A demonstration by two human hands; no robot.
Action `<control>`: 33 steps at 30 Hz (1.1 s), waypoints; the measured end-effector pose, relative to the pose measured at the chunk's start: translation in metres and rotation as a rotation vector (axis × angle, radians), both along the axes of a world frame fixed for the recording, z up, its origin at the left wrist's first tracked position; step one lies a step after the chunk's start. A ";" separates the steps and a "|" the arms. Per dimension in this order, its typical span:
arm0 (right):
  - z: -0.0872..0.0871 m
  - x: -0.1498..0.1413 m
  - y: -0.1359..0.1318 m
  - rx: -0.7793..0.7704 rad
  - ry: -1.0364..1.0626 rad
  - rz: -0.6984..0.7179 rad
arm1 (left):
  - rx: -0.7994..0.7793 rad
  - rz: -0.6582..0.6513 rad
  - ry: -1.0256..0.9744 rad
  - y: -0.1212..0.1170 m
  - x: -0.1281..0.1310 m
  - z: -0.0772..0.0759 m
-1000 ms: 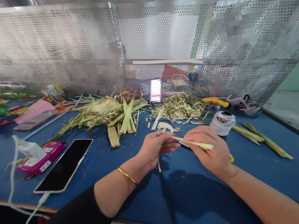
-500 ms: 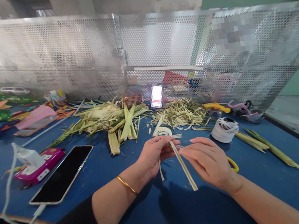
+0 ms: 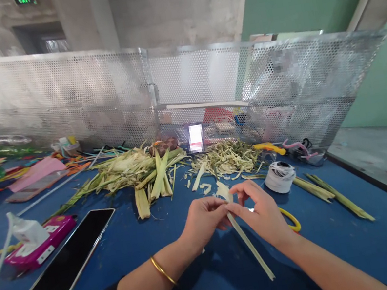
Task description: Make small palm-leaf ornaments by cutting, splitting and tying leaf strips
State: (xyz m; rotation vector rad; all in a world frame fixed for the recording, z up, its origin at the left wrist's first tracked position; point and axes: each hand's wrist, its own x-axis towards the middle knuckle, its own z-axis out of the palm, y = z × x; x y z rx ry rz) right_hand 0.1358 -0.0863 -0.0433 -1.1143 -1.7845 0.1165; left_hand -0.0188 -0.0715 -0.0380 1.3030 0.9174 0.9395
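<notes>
Pale leaf strips, folded together, are held over the blue table between my two hands. One long leaf strip [image 3: 252, 249] hangs down toward me, and a short wider piece [image 3: 224, 190] sticks up beyond the fingers. My left hand [image 3: 206, 219], with a gold bangle at the wrist, pinches the strips from the left. From the right, my right hand [image 3: 259, 208] pinches them too, its thumb and fingers meeting the left fingertips. The fold itself is mostly hidden by the fingers. Behind my right hand lies a yellow scissors-like handle [image 3: 290, 220], partly covered.
Leaf husks [image 3: 127, 173] and shredded scraps [image 3: 231, 158] lie along the perforated metal screen [image 3: 96, 97]. A white string roll [image 3: 279, 177] and leaf stalks [image 3: 339, 197] are at right. A phone [image 3: 73, 254] and pink power strip [image 3: 41, 242] lie left, with a white cable.
My right hand has moved in against the left and now pinches the strips. The wide end points up away from me. The camera view has tilted up slightly.
</notes>
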 end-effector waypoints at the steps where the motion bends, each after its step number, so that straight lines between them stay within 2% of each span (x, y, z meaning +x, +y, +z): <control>1: -0.001 0.000 0.001 -0.040 -0.001 -0.023 | 0.023 -0.009 0.014 0.000 0.000 -0.001; 4: -0.002 0.000 0.004 -0.247 0.022 -0.041 | 0.064 -0.045 0.058 0.001 0.000 -0.006; 7: -0.001 0.001 0.007 -0.497 0.151 0.067 | 0.060 -0.084 0.094 0.002 0.000 -0.009; 10: 0.000 0.000 0.007 -0.633 0.319 0.145 | 0.041 -0.091 0.110 0.002 0.001 -0.009; 20: -0.001 0.001 0.005 -0.826 0.412 0.135 | 0.049 -0.090 0.182 0.000 0.001 -0.007; 24: 0.002 0.003 0.005 -0.807 0.419 0.170 | 0.015 -0.114 0.187 0.000 0.001 -0.008; 27: 0.003 0.003 0.006 -0.766 0.336 0.140 | 0.011 -0.119 0.197 0.000 0.001 -0.008; 30: 0.002 0.002 0.006 -0.801 0.235 0.124 | 0.041 -0.116 0.228 0.001 0.000 -0.009; 33: 0.000 0.002 0.006 -0.794 0.227 0.139 | 0.017 -0.155 0.225 0.002 -0.001 -0.011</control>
